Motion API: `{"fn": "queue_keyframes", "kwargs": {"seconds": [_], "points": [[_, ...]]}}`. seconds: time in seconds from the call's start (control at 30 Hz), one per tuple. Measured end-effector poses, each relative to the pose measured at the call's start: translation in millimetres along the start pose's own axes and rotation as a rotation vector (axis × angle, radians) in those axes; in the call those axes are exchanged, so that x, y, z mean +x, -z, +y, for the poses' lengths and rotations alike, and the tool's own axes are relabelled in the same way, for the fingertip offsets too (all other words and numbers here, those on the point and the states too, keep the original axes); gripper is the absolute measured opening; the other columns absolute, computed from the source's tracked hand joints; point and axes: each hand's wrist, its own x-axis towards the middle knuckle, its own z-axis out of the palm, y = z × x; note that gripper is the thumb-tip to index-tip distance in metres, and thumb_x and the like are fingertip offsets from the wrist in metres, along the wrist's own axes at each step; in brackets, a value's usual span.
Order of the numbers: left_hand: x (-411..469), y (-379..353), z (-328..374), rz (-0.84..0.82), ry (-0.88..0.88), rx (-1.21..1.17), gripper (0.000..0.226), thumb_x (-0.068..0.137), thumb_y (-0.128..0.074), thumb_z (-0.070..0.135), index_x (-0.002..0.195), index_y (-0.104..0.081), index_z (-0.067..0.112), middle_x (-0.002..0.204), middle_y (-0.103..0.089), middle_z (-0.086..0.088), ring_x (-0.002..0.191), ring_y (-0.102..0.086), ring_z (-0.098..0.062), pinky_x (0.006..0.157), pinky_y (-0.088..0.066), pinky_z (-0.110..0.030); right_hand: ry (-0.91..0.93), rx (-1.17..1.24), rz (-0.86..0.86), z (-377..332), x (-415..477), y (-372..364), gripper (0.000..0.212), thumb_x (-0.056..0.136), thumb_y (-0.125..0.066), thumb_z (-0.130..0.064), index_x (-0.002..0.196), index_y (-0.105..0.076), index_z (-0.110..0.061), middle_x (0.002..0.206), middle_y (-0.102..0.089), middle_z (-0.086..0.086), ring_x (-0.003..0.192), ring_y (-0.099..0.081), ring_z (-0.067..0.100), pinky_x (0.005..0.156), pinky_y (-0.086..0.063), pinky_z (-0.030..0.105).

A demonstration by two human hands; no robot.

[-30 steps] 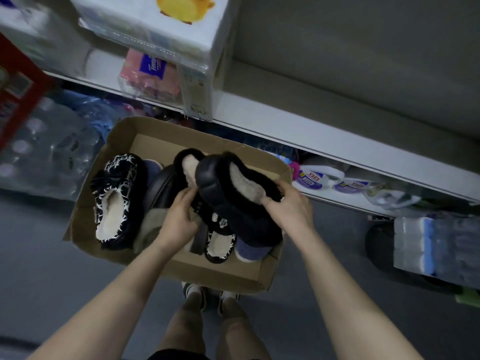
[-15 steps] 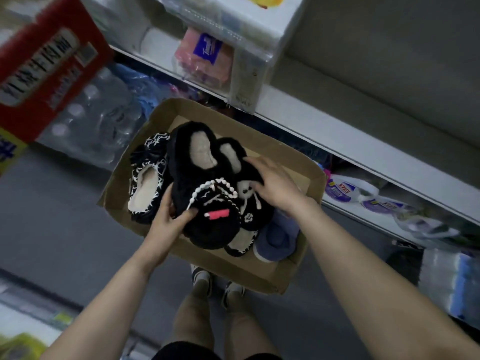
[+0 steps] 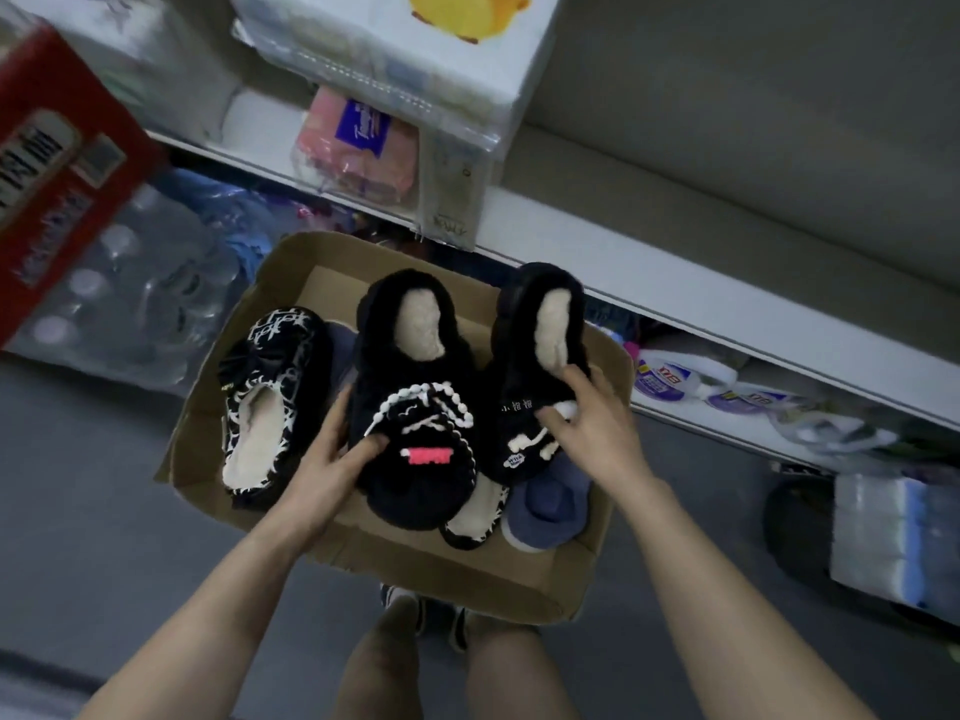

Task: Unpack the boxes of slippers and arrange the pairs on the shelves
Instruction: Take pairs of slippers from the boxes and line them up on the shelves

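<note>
Each hand gripped one black fuzzy slipper, left hand [image 3: 332, 454] and right hand [image 3: 587, 423], over the cardboard box [image 3: 467, 574]; patterned and blue slippers remained inside (none visibly shelved).

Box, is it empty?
Not empty. A patterned slipper and a blue slipper lie inside the box.

- Dim, cool, flat light falls from above; the white plastic-wrapped tissue pack [image 3: 374, 54] far above the fingers [image 3: 370, 449] is brightest.
- The black fluffy slipper with a pink tag [image 3: 415, 485] in the left hand [image 3: 322, 465] and the black fluffy slipper with white lettering [image 3: 530, 387] in the right hand [image 3: 592, 433] lose pile detail to darkness.
- Motion blur smears the red printed cardboard carton [image 3: 57, 163] up-left of the fingers.
- Wide-angle distortion stretches the corners, far from the fingers.
</note>
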Motion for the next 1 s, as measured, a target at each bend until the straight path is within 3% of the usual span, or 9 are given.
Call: {"fn": "queue_keyframes", "kwargs": {"seconds": [0.07,0.17,0.37,0.43,0.57,0.67,0.83,0.93,1.0], "points": [[22,-19,11,-0.031,-0.011,0.030,0.066,0.088,-0.066,0.025,0.142,-0.033,0.044,0.126,-0.051,0.031,0.111,-0.051,0.014,0.101,-0.042,-0.022,-0.065,0.098,0.116,15,1,19,0.050,0.085,-0.068,-0.032,0.132,-0.052,-0.031,0.137,-0.047,0.009,0.124,-0.048,0.029,0.089,-0.040,0.033],[59,-56,24,-0.112,-0.046,0.057,0.069,0.084,-0.068,0.030,0.144,-0.036,0.038,0.133,-0.054,0.018,0.126,-0.050,-0.005,0.110,-0.038,-0.037,-0.182,0.142,0.204,47,25,48,0.051,0.084,-0.069,-0.032,0.132,-0.053,-0.030,0.129,-0.053,0.011,0.121,-0.050,0.030,0.089,-0.038,0.032],[169,-126,45,-0.166,-0.205,0.115,0.066,0.089,-0.063,0.020,0.148,-0.034,0.027,0.136,-0.054,0.013,0.111,-0.054,0.010,0.096,-0.043,-0.014,-0.255,0.054,0.261,99,118,89,0.048,0.079,-0.063,-0.047,0.124,-0.054,-0.031,0.122,-0.059,0.012,0.111,-0.057,0.034,0.087,-0.044,0.036],[206,-142,49,-0.137,-0.207,0.127,0.061,0.093,-0.060,0.019,0.148,-0.035,0.031,0.135,-0.057,0.009,0.110,-0.058,0.001,0.091,-0.047,-0.019,-0.238,0.004,0.240,108,149,94,0.050,0.078,-0.061,-0.051,0.123,-0.053,-0.030,0.121,-0.059,0.014,0.110,-0.057,0.036,0.083,-0.043,0.036],[269,-162,53,-0.157,-0.210,0.197,0.064,0.086,-0.062,0.033,0.145,-0.036,0.035,0.135,-0.057,0.005,0.121,-0.056,-0.017,0.103,-0.045,-0.043,-0.225,-0.012,0.257,117,198,90,0.052,0.082,-0.061,-0.050,0.130,-0.051,-0.030,0.125,-0.056,0.015,0.113,-0.055,0.036,0.080,-0.038,0.034],[297,-172,53,-0.150,-0.229,0.233,0.067,0.082,-0.059,0.038,0.145,-0.037,0.033,0.136,-0.056,0.004,0.123,-0.054,-0.017,0.106,-0.043,-0.041,-0.146,0.052,0.279,122,217,77,0.056,0.087,-0.059,-0.053,0.137,-0.044,-0.033,0.132,-0.052,0.012,0.118,-0.052,0.033,0.084,-0.038,0.033],[306,-185,49,0.068,-0.455,0.422,0.043,0.100,-0.043,0.029,0.143,-0.043,0.021,0.134,-0.054,-0.001,0.124,-0.047,-0.015,0.104,-0.036,-0.027,-0.008,0.104,0.369,129,208,42,0.063,0.096,-0.052,-0.047,0.152,-0.026,-0.033,0.155,-0.027,0.012,0.133,-0.040,0.036,0.103,-0.037,0.038],[276,-185,33,0.156,-0.660,0.616,0.060,0.096,-0.043,0.038,0.149,-0.030,0.012,0.151,-0.036,-0.011,0.140,-0.032,-0.022,0.114,-0.023,-0.027,0.082,0.041,0.474,127,177,16,0.072,0.096,-0.053,-0.048,0.155,-0.019,-0.027,0.161,-0.011,0.016,0.145,-0.021,0.035,0.114,-0.028,0.043],[253,-185,15,0.122,-0.732,0.769,0.080,0.091,-0.057,0.043,0.154,-0.015,0.016,0.160,-0.014,-0.008,0.148,-0.014,-0.022,0.118,-0.015,-0.029,0.112,-0.047,0.459,124,162,0,0.086,0.090,-0.060,-0.050,0.157,-0.011,-0.027,0.163,-0.003,0.017,0.149,-0.012,0.036,0.115,-0.027,0.045]]}}
